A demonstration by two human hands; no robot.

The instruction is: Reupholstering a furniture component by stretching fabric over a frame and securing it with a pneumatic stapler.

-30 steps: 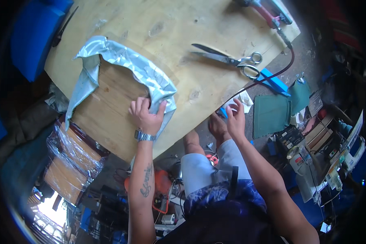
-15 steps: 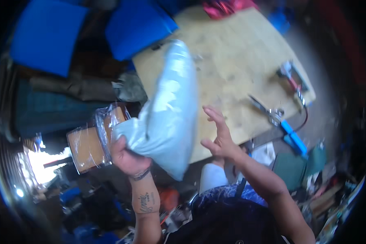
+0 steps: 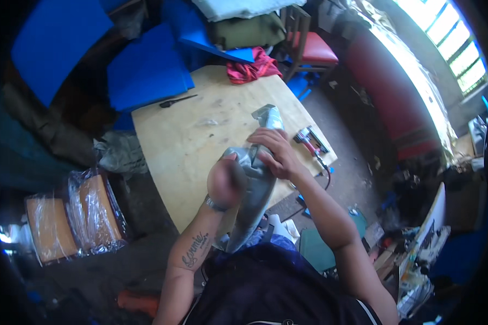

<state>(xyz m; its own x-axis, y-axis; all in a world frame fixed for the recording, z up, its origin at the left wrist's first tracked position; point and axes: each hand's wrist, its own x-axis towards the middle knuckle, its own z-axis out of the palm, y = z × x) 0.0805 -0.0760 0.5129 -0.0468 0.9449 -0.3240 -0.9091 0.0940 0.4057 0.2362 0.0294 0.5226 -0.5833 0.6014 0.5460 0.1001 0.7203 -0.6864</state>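
Observation:
A shiny silver-grey padded piece, like a covered cushion, stands on edge in front of me, over the near part of the wooden table. My right hand is closed over its upper side, with the fingers bent across the cover. On the other side my left hand grips the folded grey material, its thumb at the top; motion blurs this hand. The lower end of the piece reaches down to my lap. On the tabletop right of my right hand lies a staple gun with a red handle and a hose.
A dark slim tool lies by the table's left edge. Blue sheets and a red cloth are at the far side. Plastic-wrapped brown panels stand left. A red-seated chair is behind the table.
The grey piece has come down and closer to my body, now edge-on. My right hand, open and apart before, has taken hold of it. My view has shifted, showing more room at right.

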